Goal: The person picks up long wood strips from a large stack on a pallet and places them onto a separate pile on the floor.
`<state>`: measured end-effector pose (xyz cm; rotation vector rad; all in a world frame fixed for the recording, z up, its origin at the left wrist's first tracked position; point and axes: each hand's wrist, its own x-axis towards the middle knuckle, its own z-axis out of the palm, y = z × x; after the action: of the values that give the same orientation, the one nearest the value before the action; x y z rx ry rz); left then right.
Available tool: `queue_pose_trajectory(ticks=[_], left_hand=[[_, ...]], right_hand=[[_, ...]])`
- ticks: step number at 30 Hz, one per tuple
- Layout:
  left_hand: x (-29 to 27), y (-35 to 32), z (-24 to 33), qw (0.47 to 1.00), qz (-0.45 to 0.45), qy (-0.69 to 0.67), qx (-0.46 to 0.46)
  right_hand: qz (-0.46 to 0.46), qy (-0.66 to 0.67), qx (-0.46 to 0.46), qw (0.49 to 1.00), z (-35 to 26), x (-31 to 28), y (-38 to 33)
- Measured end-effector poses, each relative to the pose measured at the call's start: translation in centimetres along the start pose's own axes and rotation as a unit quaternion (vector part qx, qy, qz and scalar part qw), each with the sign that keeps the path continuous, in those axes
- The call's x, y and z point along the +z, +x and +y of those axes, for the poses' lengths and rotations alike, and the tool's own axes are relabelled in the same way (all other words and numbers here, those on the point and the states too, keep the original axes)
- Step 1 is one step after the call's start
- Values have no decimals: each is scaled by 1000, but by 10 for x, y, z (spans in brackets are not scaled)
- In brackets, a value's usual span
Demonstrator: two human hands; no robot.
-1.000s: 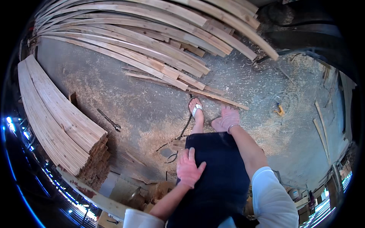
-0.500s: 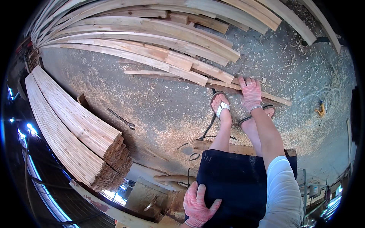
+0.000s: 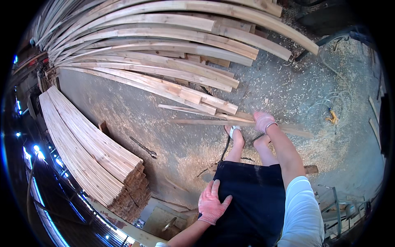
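My right hand, in a pink-stained work glove, reaches down past my knees and is closed around a long thin wooden strip. The strip lies crosswise over my feet, its right end smeared by motion. On my left thigh rests my left hand, gloved alike, fingers spread on the dark apron. Just beyond the strip lie the ends of several long pale boards, fanning away to the upper left. Another narrow wooden strip lies between them and the held one.
A tall stack of planks stands at the left. A dark rod-like tool lies on the floor beside it. Wood shavings cover much of the floor. A thin coiled hose with a yellow end lies at the right.
My right hand has taken hold of a wooden strip and raised it off the floor somewhat. The view has shifted, and my left hand stays on the apron.
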<state>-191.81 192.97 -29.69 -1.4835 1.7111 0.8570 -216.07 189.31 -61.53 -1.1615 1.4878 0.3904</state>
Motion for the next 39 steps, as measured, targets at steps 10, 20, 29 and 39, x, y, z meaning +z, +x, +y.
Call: queue_pose_trajectory(ticks=[10,20,29,39], left_hand=[[-7,-5,1,999,-34,9,-17],[-32,-43,23,994,-97,32,-36],[-73,-65,23,986,-124,-106,43],[-117,-76,134,970,-91,-142,174]], right_hand=[[15,-6,67,998,74,-61,-167],[32,15,174,984,130,-57,-434],[116,326,346,872,58,131,-692],[447,562,335,611,21,149,-688]])
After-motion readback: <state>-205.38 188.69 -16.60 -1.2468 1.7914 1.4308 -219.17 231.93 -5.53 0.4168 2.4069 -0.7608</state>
